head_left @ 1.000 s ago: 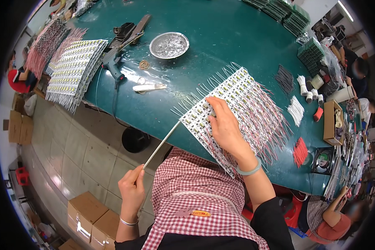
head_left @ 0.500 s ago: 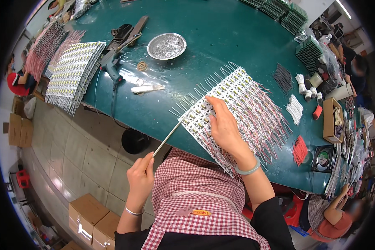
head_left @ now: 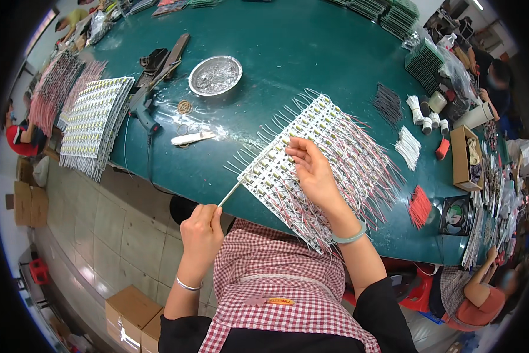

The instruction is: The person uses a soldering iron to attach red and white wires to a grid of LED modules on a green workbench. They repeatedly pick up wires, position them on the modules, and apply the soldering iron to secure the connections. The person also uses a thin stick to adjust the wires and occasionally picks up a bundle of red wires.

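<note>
My left hand [head_left: 201, 234] is closed round the near end of a thin pale stick [head_left: 230, 193]. The stick's far end meets the left corner of a white circuit-board panel [head_left: 322, 120], lying at a slant near the table's front edge. Rows of small yellow-green parts cover the panel. Bare pale wires stick out along its upper left side, and red and white wires spread over its right part. Above the middle of the panel is my right hand [head_left: 316, 175], fingers loosely bent and nothing seen in them. Whether its fingertips touch the panel I cannot tell.
On the green table [head_left: 300, 53] are a metal bowl [head_left: 215, 75], a glue gun [head_left: 144, 115] with a cord, and a stack of panels [head_left: 97, 117] overhanging the left edge. Bundles of black, white and red wires [head_left: 419, 207] lie right. Co-workers sit at the sides.
My right hand's fingers have gone from stretched out to bent. My left hand has come closer to the panel with the stick. The whole view has shifted a little.
</note>
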Tool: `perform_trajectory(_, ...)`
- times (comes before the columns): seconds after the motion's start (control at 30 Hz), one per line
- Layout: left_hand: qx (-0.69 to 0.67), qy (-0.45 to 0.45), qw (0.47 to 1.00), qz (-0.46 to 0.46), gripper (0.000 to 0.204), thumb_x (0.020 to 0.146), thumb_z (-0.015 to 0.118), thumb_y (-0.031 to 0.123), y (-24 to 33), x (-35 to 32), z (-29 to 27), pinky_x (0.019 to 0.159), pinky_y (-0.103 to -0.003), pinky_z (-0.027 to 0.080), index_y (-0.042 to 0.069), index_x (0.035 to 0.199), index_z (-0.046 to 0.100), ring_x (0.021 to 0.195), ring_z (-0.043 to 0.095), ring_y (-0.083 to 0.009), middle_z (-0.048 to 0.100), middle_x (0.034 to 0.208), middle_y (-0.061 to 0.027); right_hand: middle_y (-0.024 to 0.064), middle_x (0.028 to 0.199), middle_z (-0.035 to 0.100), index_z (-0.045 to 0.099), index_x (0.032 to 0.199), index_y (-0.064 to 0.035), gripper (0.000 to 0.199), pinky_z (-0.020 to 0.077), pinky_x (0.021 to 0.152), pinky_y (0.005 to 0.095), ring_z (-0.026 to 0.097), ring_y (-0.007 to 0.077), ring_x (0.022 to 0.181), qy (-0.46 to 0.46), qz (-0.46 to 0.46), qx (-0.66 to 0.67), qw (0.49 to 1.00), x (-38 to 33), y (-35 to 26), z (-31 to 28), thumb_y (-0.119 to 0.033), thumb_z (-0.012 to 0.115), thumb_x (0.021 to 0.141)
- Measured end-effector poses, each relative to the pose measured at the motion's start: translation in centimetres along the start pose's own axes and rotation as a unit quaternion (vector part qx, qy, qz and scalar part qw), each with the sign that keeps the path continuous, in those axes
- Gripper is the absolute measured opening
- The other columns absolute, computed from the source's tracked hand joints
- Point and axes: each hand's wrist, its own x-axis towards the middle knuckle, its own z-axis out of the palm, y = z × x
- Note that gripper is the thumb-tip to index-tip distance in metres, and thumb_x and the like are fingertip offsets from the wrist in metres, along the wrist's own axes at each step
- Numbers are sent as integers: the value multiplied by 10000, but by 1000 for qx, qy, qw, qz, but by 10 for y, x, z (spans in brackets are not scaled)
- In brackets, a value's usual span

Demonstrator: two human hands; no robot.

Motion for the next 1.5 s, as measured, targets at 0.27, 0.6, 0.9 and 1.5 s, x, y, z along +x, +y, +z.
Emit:
perform_trajectory(0.27, 8, -16, 997, 70, 39, 928, 619, 59, -2, 27, 23, 533, -380, 487, 23, 913, 615, 620, 634, -312, 643, 768, -140, 133, 1200, 567, 498, 1271, 35, 412, 494, 970, 289, 615, 212, 1133, 35, 73, 136, 987, 3, 2, -4, 162, 454, 882)
perform_trajectory(0.6, -74, 7, 995, 59, 50, 914, 637, 37, -1, 40, 39, 574, -369, 507, -7, 892, 648, 664, 661, -323, 673, 802, -155, 110, 1178, 591, 524, 1237, 63, 346, 488, 1007, 311, 615, 189, 1117, 26, 94, 189, 977, 3, 2, -7, 129, 537, 898)
perform_trajectory(0.9, -88, -32, 995, 33, 27, 895, 658, 16, 10, 46, 39, 584, -344, 501, -11, 894, 653, 651, 651, -320, 668, 788, -161, 111, 1180, 596, 538, 1219, 63, 332, 506, 995, 320, 620, 193, 1110, 39, 111, 202, 972, 1, -9, -15, 126, 533, 894)
perform_trajectory(1.5, -121, -81, 989, -25, 41, 918, 639, -7, 11, 43, 37, 574, -250, 459, -25, 953, 625, 607, 575, -106, 672, 767, -107, 115, 1019, 574, 656, 978, -29, 280, 485, 833, 401, 564, 307, 973, 30, -205, -297, 932, 63, 16, -49, 139, 521, 799)
